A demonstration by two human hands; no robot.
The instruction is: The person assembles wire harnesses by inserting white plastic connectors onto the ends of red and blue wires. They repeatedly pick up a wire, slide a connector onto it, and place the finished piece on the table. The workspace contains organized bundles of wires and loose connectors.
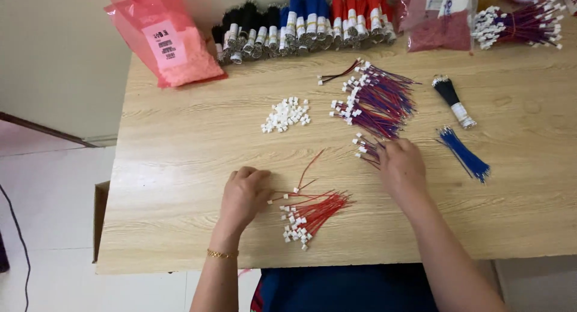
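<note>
Hands (243,195) at work over cut wires on a wooden table (180,150).

From my remote seat I take the red wires (312,213) as landmark: the left hand lies just left of them, fingers curled down, touching the connector ends, and I cannot tell whether it pinches one. Their long axis runs from lower left, where the white plugs sit, up to the right. The right hand (401,168) lies up and right of them, palm down on a few red-blue wires (366,150), not visibly clamped. The left hand is nearer. Loose white plugs (286,114) sit above, blue wires (464,154) well right.
</note>
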